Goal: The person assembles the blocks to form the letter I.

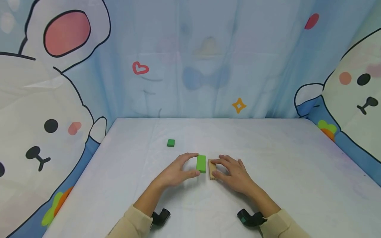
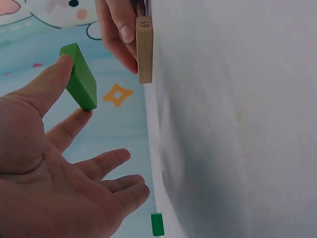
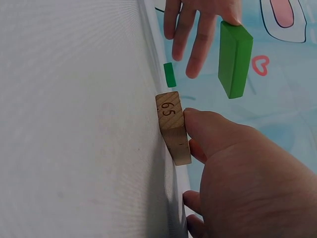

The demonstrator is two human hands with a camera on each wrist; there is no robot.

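My left hand point(image 1: 178, 170) pinches a bright green rectangular block point(image 1: 201, 164) by its ends, between thumb and index finger. In the left wrist view that block point(image 2: 81, 79) is held up off the table, with the other fingers spread beside it. Just to its right, a plain wooden block point(image 1: 212, 170) lies at the white tabletop, pinched by the thumb and fingers of my right hand point(image 1: 235, 173). The number 65 is printed on the wooden block's end point(image 3: 170, 110) in the right wrist view. A narrow gap separates the two blocks.
A smaller dark green block point(image 1: 171, 142) sits farther back on the table, left of both hands. The white tabletop point(image 1: 282, 148) ends at a light blue curtain point(image 1: 190, 92) printed with cartoon animals. Black wrist cameras point(image 1: 161, 217) are strapped over the sleeves.
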